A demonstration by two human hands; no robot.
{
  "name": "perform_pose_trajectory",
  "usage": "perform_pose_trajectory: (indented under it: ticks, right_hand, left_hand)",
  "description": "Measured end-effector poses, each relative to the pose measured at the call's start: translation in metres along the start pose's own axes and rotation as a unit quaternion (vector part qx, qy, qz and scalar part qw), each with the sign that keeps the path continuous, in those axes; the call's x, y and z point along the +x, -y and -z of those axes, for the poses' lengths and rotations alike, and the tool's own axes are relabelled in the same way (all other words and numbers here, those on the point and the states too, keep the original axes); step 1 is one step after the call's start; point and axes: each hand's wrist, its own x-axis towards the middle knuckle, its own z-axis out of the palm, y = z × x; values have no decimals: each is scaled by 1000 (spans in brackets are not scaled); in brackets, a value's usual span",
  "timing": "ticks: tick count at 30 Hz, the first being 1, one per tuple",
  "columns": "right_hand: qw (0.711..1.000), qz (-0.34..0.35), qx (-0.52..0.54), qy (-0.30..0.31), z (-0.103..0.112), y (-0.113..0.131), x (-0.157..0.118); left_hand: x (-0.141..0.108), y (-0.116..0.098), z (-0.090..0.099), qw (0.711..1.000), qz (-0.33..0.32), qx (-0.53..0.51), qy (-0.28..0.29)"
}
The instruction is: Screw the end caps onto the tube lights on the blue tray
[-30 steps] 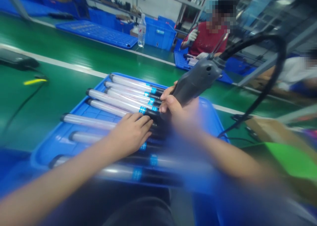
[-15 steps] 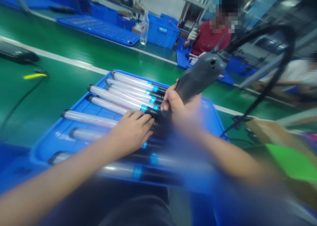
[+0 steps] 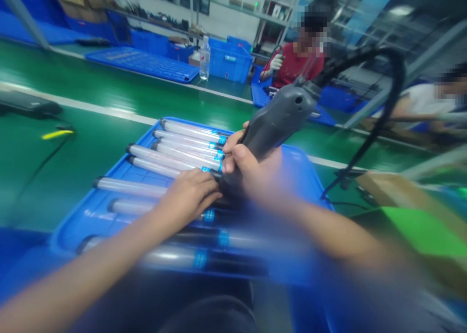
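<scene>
My right hand (image 3: 251,172) is wrapped around a grey corded electric screwdriver (image 3: 275,116). The tool slants down to the left, and its lower tip is hidden behind my fingers. My left hand (image 3: 193,192) is closed over the black end of a clear tube with a blue label (image 3: 155,160), right beside the tool's lower end. Several similar clear tubes (image 3: 131,185) with black ends lie side by side in a blue tray (image 3: 98,219). Blur covers the near right part of the tray.
A thick black cable (image 3: 397,75) loops from the tool down to the right. A cardboard box (image 3: 386,184) with a green sheet (image 3: 419,226) stands at right. Across the green surface are a water bottle (image 3: 205,61), a blue crate (image 3: 229,61) and a co-worker in red (image 3: 292,63).
The view has shifted, so the background sits lower and partly further left. My right hand and the screwdriver appear slightly lower and further left; my left hand stays at the tube's black end.
</scene>
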Motion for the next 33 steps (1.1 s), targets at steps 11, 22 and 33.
perform_pose_trajectory:
  ticks: [11, 22, 33]
  right_hand:
    - [996, 30, -8, -88, 24, 1, 5]
    - [995, 32, -14, -88, 25, -3, 3]
    - [994, 68, 29, -80, 28, -8, 3]
  left_hand:
    - [-3, -10, -6, 992, 12, 125, 8]
    - [-5, -20, 0, 987, 6, 152, 59]
    - [8, 21, 16, 989, -35, 121, 77]
